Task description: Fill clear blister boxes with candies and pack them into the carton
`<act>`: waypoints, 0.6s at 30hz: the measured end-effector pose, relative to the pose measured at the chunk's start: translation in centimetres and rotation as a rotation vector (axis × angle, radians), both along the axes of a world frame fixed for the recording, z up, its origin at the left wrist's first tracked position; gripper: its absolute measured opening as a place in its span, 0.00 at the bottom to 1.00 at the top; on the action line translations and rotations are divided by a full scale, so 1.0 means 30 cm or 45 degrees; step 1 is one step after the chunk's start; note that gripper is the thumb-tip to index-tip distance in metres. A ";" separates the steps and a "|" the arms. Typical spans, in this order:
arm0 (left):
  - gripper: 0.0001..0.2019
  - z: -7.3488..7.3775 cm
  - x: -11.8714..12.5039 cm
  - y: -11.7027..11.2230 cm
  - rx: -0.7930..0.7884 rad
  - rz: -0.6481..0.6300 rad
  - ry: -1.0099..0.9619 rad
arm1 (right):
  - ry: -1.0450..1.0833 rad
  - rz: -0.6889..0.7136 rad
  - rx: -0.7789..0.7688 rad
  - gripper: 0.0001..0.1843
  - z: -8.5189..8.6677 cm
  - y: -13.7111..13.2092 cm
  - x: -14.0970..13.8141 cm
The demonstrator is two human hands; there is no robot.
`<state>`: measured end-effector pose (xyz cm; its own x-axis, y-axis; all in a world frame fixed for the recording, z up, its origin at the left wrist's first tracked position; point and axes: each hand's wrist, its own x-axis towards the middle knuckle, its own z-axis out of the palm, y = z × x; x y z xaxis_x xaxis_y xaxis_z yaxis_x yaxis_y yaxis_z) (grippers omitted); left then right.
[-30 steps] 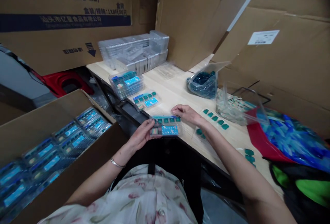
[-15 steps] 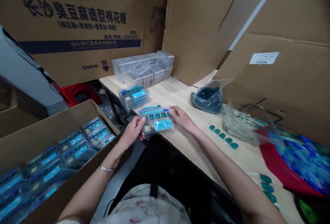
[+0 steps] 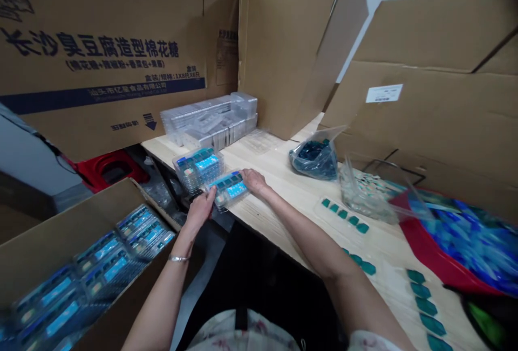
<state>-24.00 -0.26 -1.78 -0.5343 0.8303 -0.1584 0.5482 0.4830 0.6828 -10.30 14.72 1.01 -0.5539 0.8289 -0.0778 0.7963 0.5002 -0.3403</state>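
Note:
Between my two hands is a clear plastic tray (image 3: 229, 188) with a row of dark green pieces, a bright blue packet and a small light piece in it. My left hand (image 3: 201, 208) grips its near left corner, thumb on top. The far right corner is under the closed fingers of my right hand (image 3: 253, 180). It lies at the table's front edge, close beside a stack of filled trays (image 3: 198, 167) of the same kind. Whether the held tray is one or several together I cannot tell.
An open carton (image 3: 133, 192) with rows of filled trays stands at left. Empty clear trays (image 3: 210, 119) are stacked at the back of the table (image 3: 279, 216). A bag of dark green pieces (image 3: 313, 157), strips of green pieces (image 3: 343, 214) and a red basin (image 3: 437, 248) of blue packets lie to the right.
Both hands have carried the tray leftward to beside the filled stack and lowered it toward the table. The view has shifted, uncovering more green strips at right.

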 end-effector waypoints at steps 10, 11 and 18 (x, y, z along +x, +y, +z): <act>0.32 0.110 -0.018 -0.099 -0.003 -0.007 0.348 | 0.122 0.000 0.158 0.27 0.117 -0.081 0.161; 0.31 0.145 -0.006 -0.085 0.019 -0.053 0.472 | 0.111 0.030 0.196 0.24 0.134 -0.091 0.204; 0.14 0.334 0.198 0.408 0.196 -0.618 0.793 | 0.024 0.239 0.259 0.14 0.180 -0.278 0.451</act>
<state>-18.05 11.99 8.23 -0.0608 0.9808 0.1852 0.9749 0.0186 0.2216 3.23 6.38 6.41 -0.6992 0.7091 0.0915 0.6776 0.6980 -0.2316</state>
